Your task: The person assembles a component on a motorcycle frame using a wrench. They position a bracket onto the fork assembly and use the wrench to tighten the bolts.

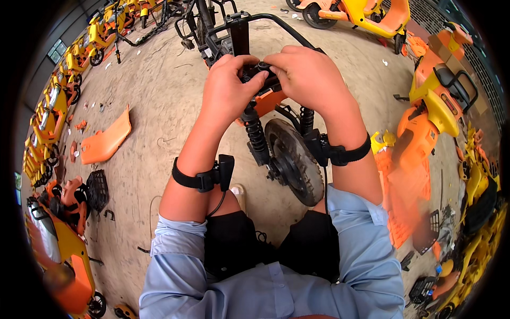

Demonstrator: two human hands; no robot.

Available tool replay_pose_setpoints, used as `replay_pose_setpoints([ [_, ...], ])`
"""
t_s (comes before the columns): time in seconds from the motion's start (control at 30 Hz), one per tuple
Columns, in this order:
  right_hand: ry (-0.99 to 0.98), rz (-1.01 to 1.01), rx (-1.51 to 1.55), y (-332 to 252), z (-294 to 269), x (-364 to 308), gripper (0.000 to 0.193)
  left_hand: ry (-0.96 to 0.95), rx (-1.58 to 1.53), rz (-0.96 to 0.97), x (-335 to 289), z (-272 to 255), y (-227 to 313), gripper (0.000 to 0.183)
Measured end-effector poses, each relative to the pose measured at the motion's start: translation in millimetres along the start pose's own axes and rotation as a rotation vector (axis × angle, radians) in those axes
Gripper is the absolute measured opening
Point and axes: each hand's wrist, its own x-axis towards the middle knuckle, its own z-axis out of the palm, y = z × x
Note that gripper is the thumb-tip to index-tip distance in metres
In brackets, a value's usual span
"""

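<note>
A partly stripped scooter stands before me, with a black tubular frame (pixel 281 22), a knobbly rear wheel (pixel 295 162) and a coil spring shock absorber (pixel 257 135) on the wheel's near left. My left hand (pixel 229 85) and my right hand (pixel 309 74) meet over the rear of this frame, above an orange panel (pixel 270 102). Both are closed, thumbs and fingertips bent in around a small round black part (pixel 263 66). Its kind is too small to tell, and the fingers partly hide it.
An orange body panel (pixel 108 139) lies on the concrete floor to the left. Yellow scooters line the left side, and another scooter (pixel 366 18) stands far right. Loose orange and yellow parts (pixel 425 127) are heaped at right. Black straps with small devices circle both my forearms.
</note>
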Motion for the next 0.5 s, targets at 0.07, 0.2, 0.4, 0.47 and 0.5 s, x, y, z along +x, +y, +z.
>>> replay_pose_setpoints([
  [0.07, -0.02, 0.053, -0.075, -16.0, -2.5, -1.2, 0.015, -0.003, 0.033, -0.005, 0.2, 0.5, 1.1, 0.033],
  [0.2, 0.022, 0.057, -0.123, -26.8, -4.9, 0.3, 0.015, 0.004, 0.034, -0.004, -0.2, 0.7, 0.9, 0.034],
  [0.4, 0.185, -0.024, 0.005, -3.4, -8.6, 4.3, 0.02, 0.011, 0.005, 0.009, 0.0, 0.3, 0.1, 0.034],
  [0.47, 0.119, -0.052, 0.014, 4.6, -9.6, 5.7, 0.02, 0.017, 0.002, 0.012, -0.3, -0.1, 0.2, 0.034],
  [0.5, 0.103, -0.05, 0.029, 6.4, -7.3, 5.7, 0.022, 0.017, 0.0, 0.012, -0.7, -0.1, -0.1, 0.034],
])
